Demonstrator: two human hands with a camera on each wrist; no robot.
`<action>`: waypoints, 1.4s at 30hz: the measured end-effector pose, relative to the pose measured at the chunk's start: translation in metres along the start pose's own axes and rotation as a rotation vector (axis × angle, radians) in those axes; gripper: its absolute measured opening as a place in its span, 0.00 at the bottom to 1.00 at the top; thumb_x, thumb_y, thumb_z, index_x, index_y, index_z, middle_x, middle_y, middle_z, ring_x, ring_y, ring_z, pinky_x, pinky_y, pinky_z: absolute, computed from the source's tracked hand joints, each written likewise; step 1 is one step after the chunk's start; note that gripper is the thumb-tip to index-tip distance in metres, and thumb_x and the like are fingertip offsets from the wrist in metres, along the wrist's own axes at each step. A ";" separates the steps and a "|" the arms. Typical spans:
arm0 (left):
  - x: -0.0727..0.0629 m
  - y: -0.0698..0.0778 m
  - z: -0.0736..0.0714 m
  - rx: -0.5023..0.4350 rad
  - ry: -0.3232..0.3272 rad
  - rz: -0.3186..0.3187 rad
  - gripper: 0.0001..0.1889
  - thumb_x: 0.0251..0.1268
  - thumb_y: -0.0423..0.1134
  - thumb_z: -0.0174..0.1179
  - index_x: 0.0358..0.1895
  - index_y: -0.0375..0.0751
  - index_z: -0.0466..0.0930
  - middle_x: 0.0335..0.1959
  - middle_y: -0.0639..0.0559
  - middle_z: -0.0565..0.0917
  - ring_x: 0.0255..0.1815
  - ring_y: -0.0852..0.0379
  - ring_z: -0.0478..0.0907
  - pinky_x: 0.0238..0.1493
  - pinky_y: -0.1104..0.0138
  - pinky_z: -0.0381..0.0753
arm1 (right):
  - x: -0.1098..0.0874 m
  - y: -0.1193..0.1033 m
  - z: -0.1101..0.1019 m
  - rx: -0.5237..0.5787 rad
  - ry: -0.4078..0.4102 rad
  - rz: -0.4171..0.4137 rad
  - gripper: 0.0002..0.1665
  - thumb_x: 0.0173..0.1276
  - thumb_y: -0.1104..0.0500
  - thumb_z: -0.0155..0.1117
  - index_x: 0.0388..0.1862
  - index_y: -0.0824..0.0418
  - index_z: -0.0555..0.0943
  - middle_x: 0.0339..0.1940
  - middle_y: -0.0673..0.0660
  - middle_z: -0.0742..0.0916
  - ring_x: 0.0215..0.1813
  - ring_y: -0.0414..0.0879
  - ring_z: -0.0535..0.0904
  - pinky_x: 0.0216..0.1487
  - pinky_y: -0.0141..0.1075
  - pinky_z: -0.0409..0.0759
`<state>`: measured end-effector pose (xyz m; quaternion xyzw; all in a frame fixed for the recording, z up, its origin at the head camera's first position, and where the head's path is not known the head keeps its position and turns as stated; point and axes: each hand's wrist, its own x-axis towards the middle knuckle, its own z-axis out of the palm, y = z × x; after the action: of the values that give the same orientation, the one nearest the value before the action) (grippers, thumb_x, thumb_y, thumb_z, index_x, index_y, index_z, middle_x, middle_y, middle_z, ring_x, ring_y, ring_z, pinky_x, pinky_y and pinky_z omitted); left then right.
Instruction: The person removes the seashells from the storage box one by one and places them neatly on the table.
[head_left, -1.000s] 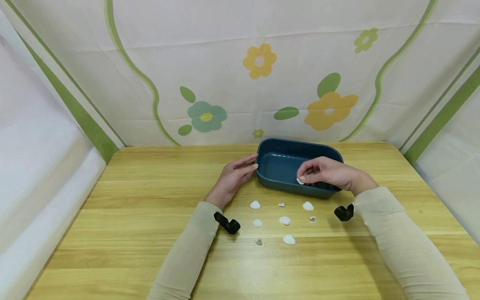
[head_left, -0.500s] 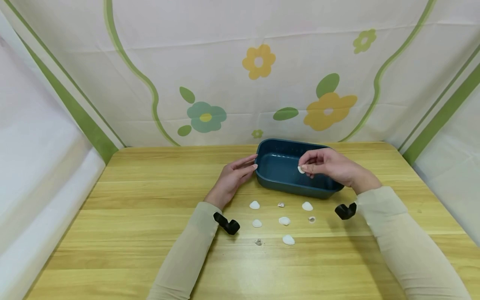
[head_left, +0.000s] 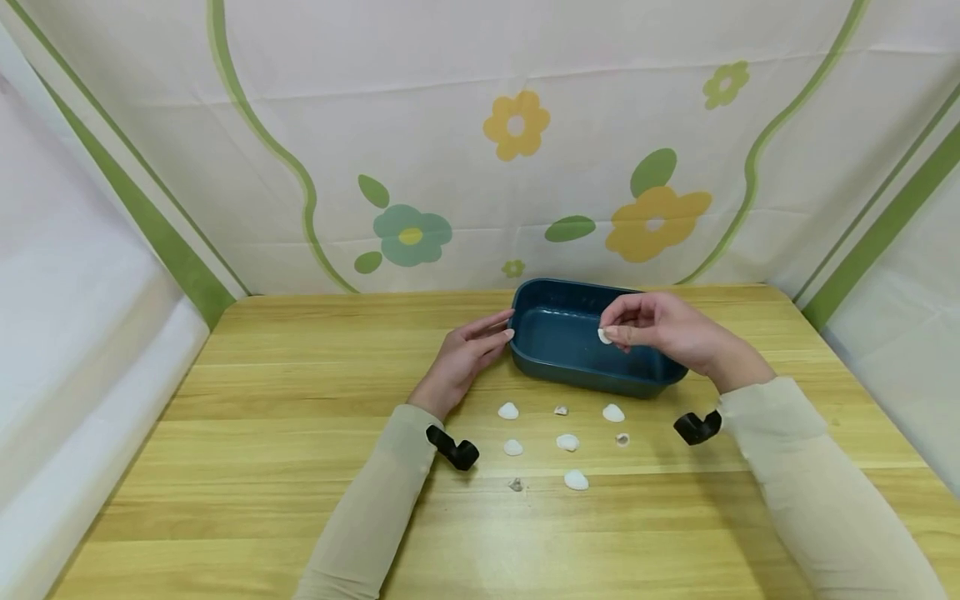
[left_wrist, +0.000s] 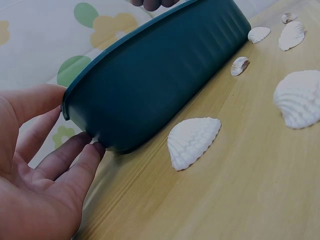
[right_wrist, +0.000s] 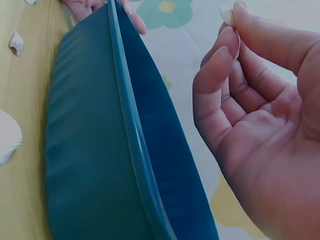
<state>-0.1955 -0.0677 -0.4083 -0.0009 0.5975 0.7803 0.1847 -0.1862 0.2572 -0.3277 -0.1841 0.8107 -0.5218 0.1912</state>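
Note:
My right hand [head_left: 686, 337] pinches a small white seashell [head_left: 604, 335] between thumb and fingertips. It is over the dark blue-green rectangular tub [head_left: 577, 373], and in the right wrist view the shell [right_wrist: 226, 15] appears above the rim. My left hand [head_left: 467, 357] touches the left end of the tub with its fingers extended. In the left wrist view, one fingertip lies at the rim and others against the lower end wall. In front of the tub lie several loose shells, including a white ribbed shell [left_wrist: 194, 142] and a small greyish one [head_left: 515, 484].
The wooden table [head_left: 300, 383] carries the tub and shells. Behind it hangs a white cloth [head_left: 450, 150] printed with flowers. Similar cloth walls close off both sides. A black wrist mount [head_left: 453, 448] sits on the left sleeve, another [head_left: 697, 427] on the right.
My right hand has risen from near the tub's front wall, holding the shell, and shifted slightly right. The left hand and the shells on the table stay in place.

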 end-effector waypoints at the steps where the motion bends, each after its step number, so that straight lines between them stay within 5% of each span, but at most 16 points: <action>1: 0.000 0.000 0.000 0.001 0.001 0.001 0.23 0.77 0.36 0.67 0.72 0.50 0.83 0.77 0.53 0.78 0.78 0.53 0.75 0.81 0.59 0.75 | -0.002 -0.001 0.001 -0.001 0.006 0.001 0.13 0.82 0.56 0.67 0.51 0.66 0.84 0.41 0.62 0.88 0.40 0.56 0.82 0.43 0.41 0.87; 12: 0.001 -0.001 -0.004 0.005 0.017 -0.003 0.23 0.77 0.36 0.67 0.72 0.51 0.84 0.76 0.53 0.79 0.78 0.53 0.75 0.81 0.59 0.75 | -0.035 -0.001 0.020 -0.024 0.087 -0.007 0.11 0.80 0.56 0.68 0.50 0.64 0.85 0.39 0.62 0.87 0.34 0.54 0.80 0.36 0.42 0.86; 23: 0.001 -0.002 -0.001 0.007 0.007 0.008 0.22 0.77 0.36 0.68 0.71 0.51 0.84 0.77 0.54 0.78 0.78 0.52 0.75 0.81 0.58 0.75 | -0.084 0.015 0.052 -0.083 0.127 -0.035 0.03 0.77 0.60 0.72 0.46 0.58 0.87 0.39 0.50 0.89 0.37 0.50 0.83 0.33 0.36 0.86; 28: 0.003 -0.002 0.001 0.010 -0.005 0.012 0.23 0.77 0.36 0.68 0.72 0.51 0.83 0.77 0.53 0.78 0.79 0.52 0.75 0.81 0.58 0.75 | -0.101 0.035 0.063 -0.045 0.055 -0.029 0.03 0.76 0.62 0.72 0.45 0.59 0.86 0.39 0.52 0.89 0.33 0.46 0.82 0.27 0.35 0.84; 34: 0.003 -0.001 0.000 0.011 0.003 0.011 0.23 0.77 0.37 0.68 0.72 0.51 0.84 0.78 0.53 0.77 0.78 0.52 0.75 0.81 0.58 0.75 | -0.105 0.051 0.068 0.029 -0.091 0.076 0.08 0.77 0.58 0.71 0.46 0.63 0.86 0.27 0.56 0.87 0.19 0.42 0.76 0.17 0.37 0.80; 42: 0.003 -0.002 -0.001 0.017 -0.006 0.012 0.24 0.77 0.37 0.68 0.73 0.50 0.82 0.77 0.54 0.77 0.79 0.53 0.75 0.81 0.58 0.74 | -0.106 0.056 0.074 0.037 -0.186 0.105 0.09 0.76 0.57 0.73 0.43 0.64 0.86 0.22 0.54 0.86 0.19 0.37 0.76 0.16 0.33 0.79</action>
<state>-0.1982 -0.0673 -0.4117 0.0065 0.6035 0.7763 0.1818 -0.0638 0.2739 -0.3945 -0.1854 0.7883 -0.5066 0.2961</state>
